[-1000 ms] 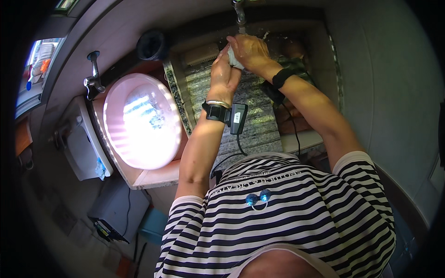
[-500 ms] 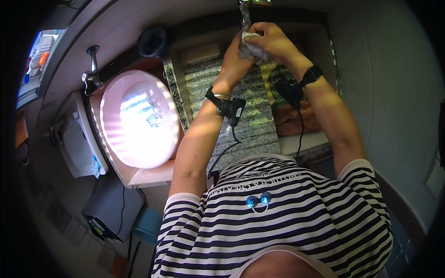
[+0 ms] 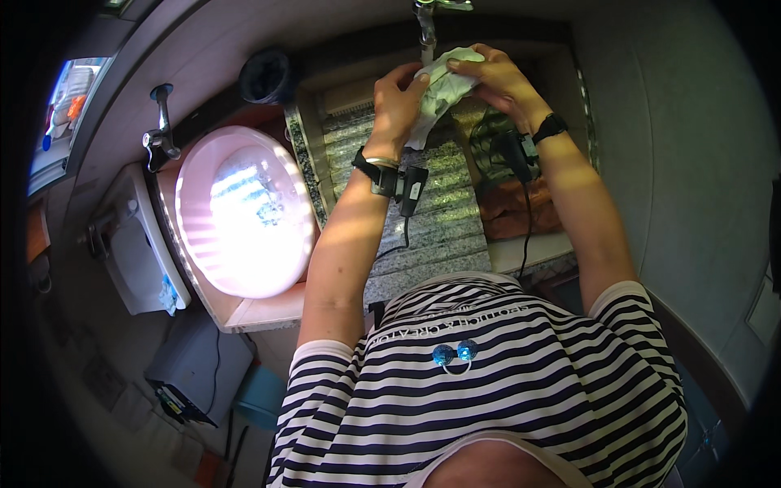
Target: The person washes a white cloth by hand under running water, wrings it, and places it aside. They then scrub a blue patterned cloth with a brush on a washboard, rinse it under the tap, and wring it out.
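Both my hands hold a wet white cloth [image 3: 440, 91] stretched between them, just below a metal tap [image 3: 426, 31] at the far side. My left hand [image 3: 396, 107] grips the cloth's left side, thumb on top. The right side is pinched by my right hand [image 3: 503, 80], its lower fingers partly under the cloth. Beneath lies a ridged stone washboard slab [image 3: 431, 220], wet and catching light. A scrubbing brush [image 3: 350, 96] rests at the slab's far left corner, partly behind my left hand.
Left of the slab stands a pink basin [image 3: 191, 203] with brightly lit water, near a second tap [image 3: 163, 130]. A dark bin [image 3: 267, 76] is behind it. An orange-brown item [image 3: 521, 213] lies in the trough at right. A black cable [image 3: 530, 236] hangs from my right wrist.
The cloth, bunched up between my hands before, is now spread out and hangs lower. My hands have moved apart, the left one slightly left and the right one slightly right.
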Demonstrator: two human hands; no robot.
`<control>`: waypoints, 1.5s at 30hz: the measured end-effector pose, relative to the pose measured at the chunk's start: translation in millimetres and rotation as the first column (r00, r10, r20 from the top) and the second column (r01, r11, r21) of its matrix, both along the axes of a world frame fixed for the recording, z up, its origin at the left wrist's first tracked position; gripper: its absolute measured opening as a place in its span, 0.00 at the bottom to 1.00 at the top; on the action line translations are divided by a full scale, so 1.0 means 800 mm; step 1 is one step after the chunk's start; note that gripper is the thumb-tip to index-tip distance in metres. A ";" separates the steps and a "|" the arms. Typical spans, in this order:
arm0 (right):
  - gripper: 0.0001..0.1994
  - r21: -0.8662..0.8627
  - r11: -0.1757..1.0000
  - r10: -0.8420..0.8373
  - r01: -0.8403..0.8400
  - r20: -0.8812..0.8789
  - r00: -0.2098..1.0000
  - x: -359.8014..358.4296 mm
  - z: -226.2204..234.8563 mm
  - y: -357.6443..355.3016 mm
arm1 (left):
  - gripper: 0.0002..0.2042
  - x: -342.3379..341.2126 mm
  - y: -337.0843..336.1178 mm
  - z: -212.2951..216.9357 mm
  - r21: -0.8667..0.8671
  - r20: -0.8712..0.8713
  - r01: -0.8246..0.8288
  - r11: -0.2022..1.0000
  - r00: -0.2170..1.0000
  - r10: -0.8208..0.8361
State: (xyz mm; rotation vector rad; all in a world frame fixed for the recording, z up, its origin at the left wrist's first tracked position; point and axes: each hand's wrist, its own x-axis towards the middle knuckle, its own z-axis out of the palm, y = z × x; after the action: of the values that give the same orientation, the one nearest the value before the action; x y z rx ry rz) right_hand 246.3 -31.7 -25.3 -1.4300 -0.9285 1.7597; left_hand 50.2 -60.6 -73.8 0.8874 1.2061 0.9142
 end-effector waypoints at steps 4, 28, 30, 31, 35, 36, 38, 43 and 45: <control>0.21 0.334 0.942 -0.070 -0.019 0.253 0.965 -0.043 -0.010 -0.017 | 0.22 0.010 0.001 -0.013 -0.252 0.491 -0.224 0.942 0.809 0.324; 0.17 0.127 0.922 0.211 -0.367 0.628 0.749 -0.011 0.048 0.023 | 0.33 0.009 -0.013 -0.033 0.113 0.012 0.034 0.993 0.999 -0.035; 0.16 0.046 0.932 0.178 -0.360 0.806 0.565 -0.014 0.059 0.027 | 0.20 0.012 -0.018 -0.031 0.127 0.027 -0.046 0.991 0.999 0.043; 0.16 0.029 0.933 0.175 -0.359 0.835 0.522 -0.015 0.059 0.027 | 0.18 0.007 -0.014 -0.032 0.114 0.036 -0.005 0.993 0.999 0.001; 0.17 -0.002 0.928 0.159 -0.373 0.907 0.389 -0.017 0.055 0.027 | 0.15 -0.004 -0.014 -0.006 0.036 0.096 0.040 0.999 0.994 -0.044; 0.18 0.020 0.917 0.150 -0.399 0.908 0.391 -0.018 0.051 0.023 | 0.15 -0.003 -0.015 -0.006 -0.045 0.155 0.023 0.999 0.988 -0.016; 0.18 0.113 0.880 0.077 -0.462 0.924 0.374 -0.014 0.040 0.018 | 0.15 0.001 -0.014 -0.007 0.019 -0.009 0.039 0.999 0.999 -0.039; 0.21 0.453 0.789 -0.135 -0.415 0.787 0.603 -0.014 0.052 0.019 | 0.16 0.004 0.012 -0.017 0.066 -0.315 0.156 0.985 0.940 -0.128; 0.18 0.565 0.775 -0.162 -0.284 0.611 0.775 -0.033 0.090 0.016 | 0.17 0.009 0.028 -0.043 0.119 -0.401 0.167 0.979 0.910 -0.106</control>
State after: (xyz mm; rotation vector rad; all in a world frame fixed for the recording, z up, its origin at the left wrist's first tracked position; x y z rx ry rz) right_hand 219.8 -18.9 46.9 -1.5203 -1.7485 0.7939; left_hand 57.1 -38.0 -108.2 1.3076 1.4063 0.7390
